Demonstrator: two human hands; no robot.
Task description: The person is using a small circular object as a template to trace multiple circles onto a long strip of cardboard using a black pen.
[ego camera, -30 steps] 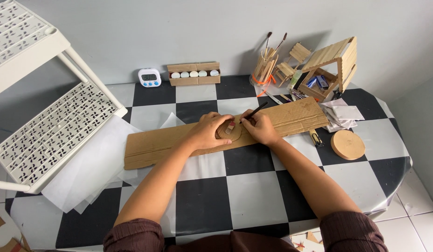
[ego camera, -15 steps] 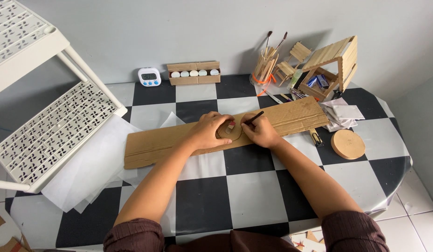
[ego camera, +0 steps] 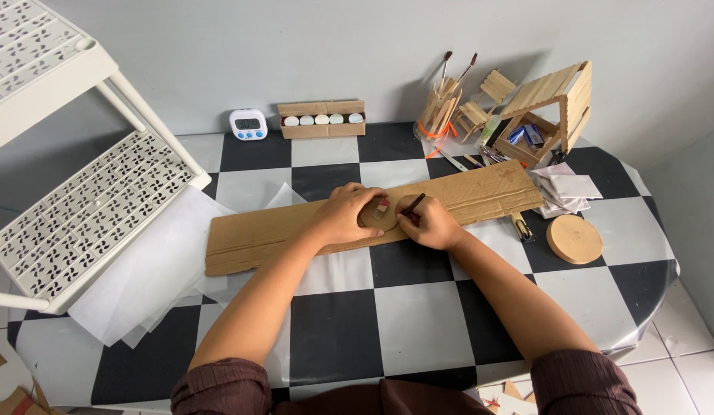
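Checkerboard black-and-white table [ego camera: 418,307] fills a grey-walled corner, a white perforated shelf rack [ego camera: 72,200] at its left edge. Across it lies a long cardboard strip [ego camera: 280,230]; the left hand [ego camera: 345,217] presses flat on a cardboard disc [ego camera: 374,217], and the right hand [ego camera: 432,225] is closed around a dark pen [ego camera: 412,204]. Compared with half a second ago, the pen tip sits lower along the disc's right edge.

A single head-mounted camera looked steeply down and forward from above the seated person. It covered the whole checkered table [ego camera: 418,307] from near edge to the grey wall [ego camera: 295,54] behind it. Both forearms entered from the bottom edge, with the left hand [ego camera: 345,217] and right hand [ego camera: 432,227] near frame centre at moderate range. No second view was available for overlap.
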